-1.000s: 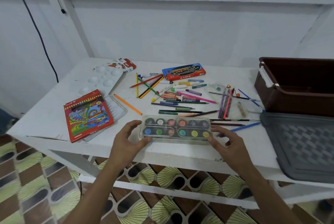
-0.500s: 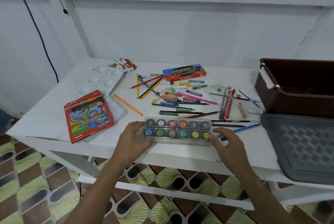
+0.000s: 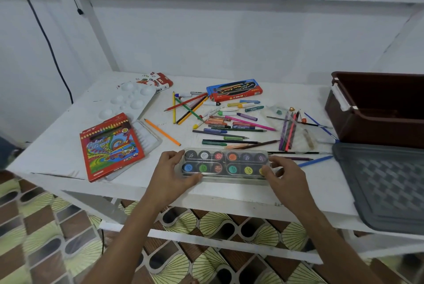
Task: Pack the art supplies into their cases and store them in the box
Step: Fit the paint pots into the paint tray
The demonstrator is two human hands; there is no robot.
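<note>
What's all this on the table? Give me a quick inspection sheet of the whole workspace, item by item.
Surface: white table, paint worn.
Job's things: clear paint-pot case at the front edge; brown box open on the right, grey lid beside it.
Clutter: loose pencils and markers; coloured-pencil box; white palette; blue pen box.
Hands: left hand and right hand each hold one end of the case.
Cables: black cable on the left wall.
Surroundings: white wall, patterned floor.

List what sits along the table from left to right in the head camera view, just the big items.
Colour pencil box → paint pot case, held by left hand and right hand → grey lid, brown box behind it.
</note>
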